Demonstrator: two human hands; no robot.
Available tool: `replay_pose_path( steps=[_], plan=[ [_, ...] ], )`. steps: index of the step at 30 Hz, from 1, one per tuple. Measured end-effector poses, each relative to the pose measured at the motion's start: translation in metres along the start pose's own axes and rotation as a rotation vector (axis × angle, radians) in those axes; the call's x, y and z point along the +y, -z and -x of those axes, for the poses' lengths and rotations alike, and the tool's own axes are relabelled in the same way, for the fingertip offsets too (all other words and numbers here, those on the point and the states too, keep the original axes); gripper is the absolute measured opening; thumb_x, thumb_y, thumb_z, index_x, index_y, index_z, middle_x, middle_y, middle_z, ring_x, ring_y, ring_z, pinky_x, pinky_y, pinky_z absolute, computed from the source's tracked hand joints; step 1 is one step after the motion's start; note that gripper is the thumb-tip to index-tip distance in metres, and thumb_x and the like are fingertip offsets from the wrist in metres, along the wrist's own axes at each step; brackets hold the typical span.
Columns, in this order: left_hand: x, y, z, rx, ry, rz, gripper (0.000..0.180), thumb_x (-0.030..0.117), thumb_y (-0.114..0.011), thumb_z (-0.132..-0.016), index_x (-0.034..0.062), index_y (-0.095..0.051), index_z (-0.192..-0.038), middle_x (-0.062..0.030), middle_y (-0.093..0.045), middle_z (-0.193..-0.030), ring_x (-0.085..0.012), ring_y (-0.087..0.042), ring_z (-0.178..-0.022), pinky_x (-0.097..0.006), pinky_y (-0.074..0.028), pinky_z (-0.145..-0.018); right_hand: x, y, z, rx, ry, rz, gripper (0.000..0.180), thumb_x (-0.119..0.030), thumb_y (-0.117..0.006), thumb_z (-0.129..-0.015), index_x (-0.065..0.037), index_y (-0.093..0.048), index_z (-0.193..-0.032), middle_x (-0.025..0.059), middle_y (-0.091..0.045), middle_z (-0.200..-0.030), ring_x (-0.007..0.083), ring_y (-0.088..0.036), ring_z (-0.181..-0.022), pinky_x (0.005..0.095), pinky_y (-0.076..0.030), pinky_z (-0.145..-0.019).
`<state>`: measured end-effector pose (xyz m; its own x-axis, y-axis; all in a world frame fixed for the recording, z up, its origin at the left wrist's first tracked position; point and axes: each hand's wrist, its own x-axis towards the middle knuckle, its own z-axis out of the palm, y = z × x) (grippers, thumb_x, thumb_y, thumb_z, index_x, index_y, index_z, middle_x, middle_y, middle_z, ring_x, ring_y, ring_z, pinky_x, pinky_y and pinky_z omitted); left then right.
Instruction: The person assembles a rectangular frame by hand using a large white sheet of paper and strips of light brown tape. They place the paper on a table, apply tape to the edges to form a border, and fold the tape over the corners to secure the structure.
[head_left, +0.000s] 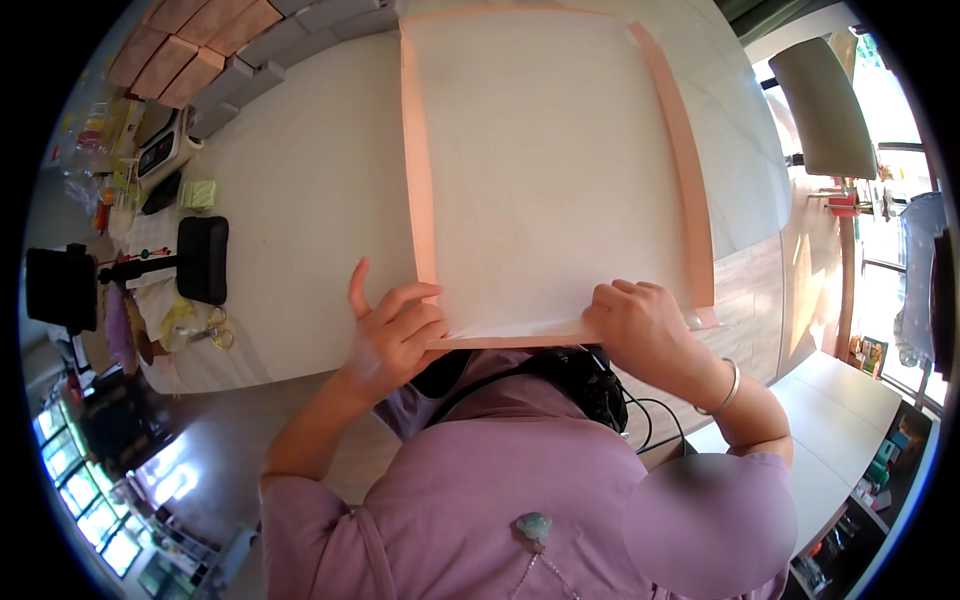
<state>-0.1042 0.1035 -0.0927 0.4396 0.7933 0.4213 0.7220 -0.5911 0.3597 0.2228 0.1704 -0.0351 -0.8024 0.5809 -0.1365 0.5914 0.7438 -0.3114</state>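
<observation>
Two hands, left hand (395, 330) and right hand (640, 330), on one paper sheet (550, 170).

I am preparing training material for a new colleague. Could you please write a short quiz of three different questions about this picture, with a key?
1. True or false: the large sheet of white paper with folded-in salmon-pink borders lies on the pale table.
2. Which edge of the sheet do the left hand and right hand press? A) far edge B) near edge C) right edge
3. Fill in: on the right wrist sits a silver ____.

Key: 1 true; 2 B; 3 bangle.
</observation>
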Motion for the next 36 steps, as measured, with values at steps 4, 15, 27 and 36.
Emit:
replay_pose_path(
  steps=[4,15,27,36],
  plan=[
    [0.001,-0.007,-0.002,0.005,0.025,0.048,0.039,0.043,-0.081,-0.082,0.0111,-0.063,-0.069,0.007,-0.065,-0.087,-0.017,-0.066,-0.109,-0.073,-0.012,-0.119,0.02,0.011,-0.016,-0.167,-0.033,-0.153,0.005,-0.006,-0.069,-0.076,-0.008,-0.065,-0.072,0.0084,-0.063,-0.081,0.0297,-0.068,-0.079,0.0419,-0.055,-0.068],
    [0.004,-0.008,0.0,0.019,0.088,-0.094,0.044,0.059,-0.072,-0.088,0.0178,-0.069,-0.072,0.0057,-0.068,-0.097,-0.0269,-0.06,-0.122,-0.069,-0.007,-0.123,0.037,0.017,0.014,-0.167,-0.104,-0.129,0.009,-0.006,-0.072,-0.075,-0.007,-0.066,-0.081,0.0071,-0.064,-0.088,0.0278,-0.067,-0.088,0.041,-0.056,-0.069],
    [0.008,-0.004,0.001,-0.014,0.133,-0.073,0.033,0.056,-0.073,-0.086,0.0253,-0.071,-0.075,0.0065,-0.068,-0.098,-0.0272,-0.059,-0.125,-0.068,-0.002,-0.123,0.038,0.023,0.034,-0.19,-0.218,0.022,0.007,-0.002,-0.069,-0.076,-0.005,-0.065,-0.081,0.0094,-0.063,-0.087,0.0287,-0.068,-0.088,0.0405,-0.057,-0.068],
    [0.01,-0.011,0.001,0.071,0.113,-0.15,0.046,0.061,-0.073,-0.081,0.0172,-0.064,-0.07,0.0091,-0.071,-0.101,-0.0241,-0.06,-0.126,-0.071,-0.002,-0.122,0.052,0.029,0.051,-0.089,-0.203,-0.055,0.007,-0.001,-0.068,-0.076,-0.004,-0.063,-0.079,0.0094,-0.06,-0.085,0.0282,-0.066,-0.085,0.0407,-0.056,-0.069]
  ],
)
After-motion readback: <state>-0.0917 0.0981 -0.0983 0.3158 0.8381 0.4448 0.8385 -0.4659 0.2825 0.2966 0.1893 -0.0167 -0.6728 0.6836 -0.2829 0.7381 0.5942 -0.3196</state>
